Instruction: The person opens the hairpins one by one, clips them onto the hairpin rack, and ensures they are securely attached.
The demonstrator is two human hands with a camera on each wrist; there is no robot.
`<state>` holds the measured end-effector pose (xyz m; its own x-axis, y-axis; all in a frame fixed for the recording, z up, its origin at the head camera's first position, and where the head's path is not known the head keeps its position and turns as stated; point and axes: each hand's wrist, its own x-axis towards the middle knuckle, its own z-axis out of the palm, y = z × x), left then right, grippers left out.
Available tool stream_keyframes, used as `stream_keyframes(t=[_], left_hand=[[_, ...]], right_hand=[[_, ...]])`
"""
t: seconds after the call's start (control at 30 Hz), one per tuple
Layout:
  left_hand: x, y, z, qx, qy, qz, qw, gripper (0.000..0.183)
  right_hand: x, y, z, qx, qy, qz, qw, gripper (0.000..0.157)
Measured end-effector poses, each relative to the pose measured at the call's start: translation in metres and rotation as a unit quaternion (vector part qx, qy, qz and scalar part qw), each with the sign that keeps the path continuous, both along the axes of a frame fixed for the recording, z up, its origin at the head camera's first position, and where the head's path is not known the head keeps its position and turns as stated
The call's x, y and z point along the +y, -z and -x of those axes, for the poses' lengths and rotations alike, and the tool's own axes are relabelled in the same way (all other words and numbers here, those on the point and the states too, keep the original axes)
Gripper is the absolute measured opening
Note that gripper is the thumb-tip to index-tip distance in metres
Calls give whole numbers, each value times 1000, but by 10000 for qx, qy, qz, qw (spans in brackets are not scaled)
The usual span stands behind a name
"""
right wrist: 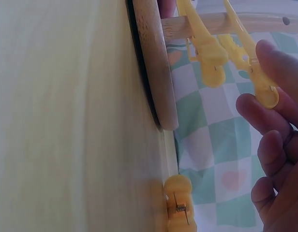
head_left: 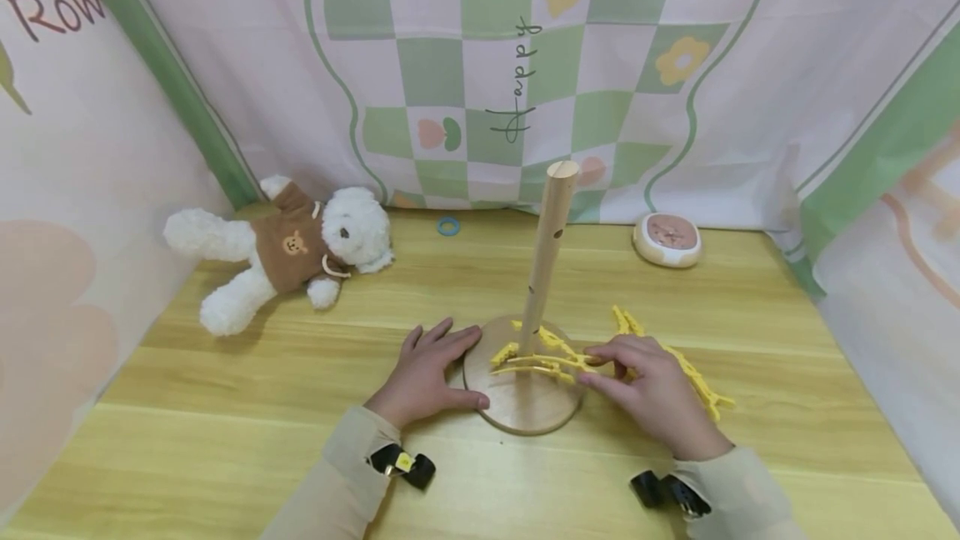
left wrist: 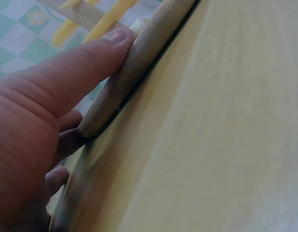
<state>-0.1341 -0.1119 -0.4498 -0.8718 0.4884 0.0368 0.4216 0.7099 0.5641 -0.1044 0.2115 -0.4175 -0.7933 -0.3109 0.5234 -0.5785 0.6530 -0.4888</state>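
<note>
A round wooden base (head_left: 525,419) carries an upright wooden pole (head_left: 550,252) with small holes. At the base's left side my left hand (head_left: 431,377) lies with spread, fairly straight fingers, its thumb (left wrist: 108,46) resting at the rim. My right hand (head_left: 648,390) pinches the end of a long, curved yellow spring clip (right wrist: 265,94) between thumb and fingers, right of the pole. The clip's slim prongs cross the pole low down, above the base. Another yellow clip (right wrist: 209,58) is around the pole's foot, closer to the base.
More yellow clips (head_left: 693,377) lie on the table, partly behind my right hand. A white plush toy (head_left: 292,248) in a brown top lies at the back left. A blue ring (head_left: 448,227) and a round pink-and-white device (head_left: 667,240) are along the back, before a patterned curtain (head_left: 427,73).
</note>
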Motion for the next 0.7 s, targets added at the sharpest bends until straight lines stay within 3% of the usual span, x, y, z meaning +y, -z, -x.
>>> stream_keyframes(t=[0.7], left_hand=[[1, 0, 0, -62, -3, 31, 10000, 100]], right_hand=[[-10, 4, 6, 4, -151, 68, 9999, 29]])
